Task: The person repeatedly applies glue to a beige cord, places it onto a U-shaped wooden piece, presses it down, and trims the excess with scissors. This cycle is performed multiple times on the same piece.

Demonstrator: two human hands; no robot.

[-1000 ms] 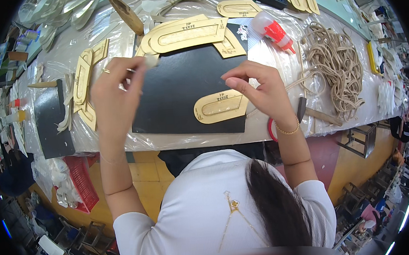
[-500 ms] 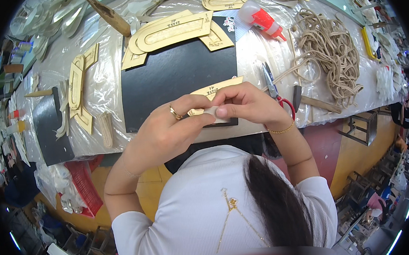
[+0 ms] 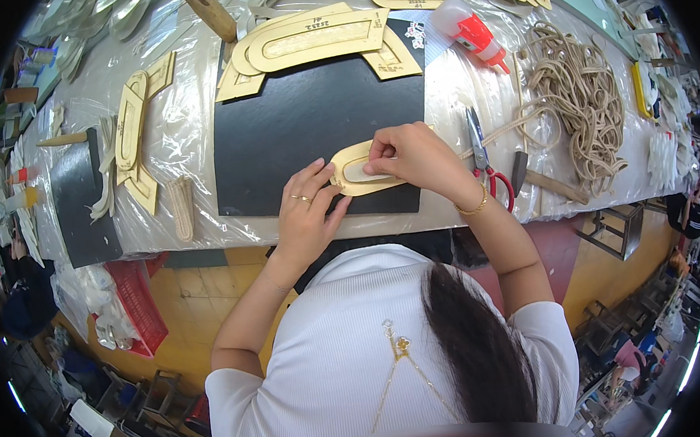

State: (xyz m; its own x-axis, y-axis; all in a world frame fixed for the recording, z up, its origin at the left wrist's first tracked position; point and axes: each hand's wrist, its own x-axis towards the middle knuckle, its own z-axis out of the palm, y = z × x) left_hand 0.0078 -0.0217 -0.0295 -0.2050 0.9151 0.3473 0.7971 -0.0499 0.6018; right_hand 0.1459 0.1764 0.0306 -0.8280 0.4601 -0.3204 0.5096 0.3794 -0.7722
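A small tan oval-ring template (image 3: 353,184) lies on a large black sheet (image 3: 311,124), near the sheet's front edge. My left hand (image 3: 307,213), with a ring on one finger, pinches the template's left end with its fingertips. From the right, my right hand (image 3: 412,159) curls over the template, its fingers pressing on the middle and top edge. A gold bracelet shows at the right wrist. The template's right end is hidden under my right hand.
Larger tan templates (image 3: 313,38) are stacked at the sheet's far edge, with more (image 3: 133,136) on the left beside a second black sheet (image 3: 79,197). Red-handled scissors (image 3: 485,156), a rope pile (image 3: 577,97) and a white bottle with a red cap (image 3: 469,27) lie to the right. A red basket (image 3: 133,303) sits under the plastic-covered table (image 3: 190,140).
My left hand came off the black sheet's left edge and moved right to join my right hand on the small template, which now lies lower on the sheet near its front edge.
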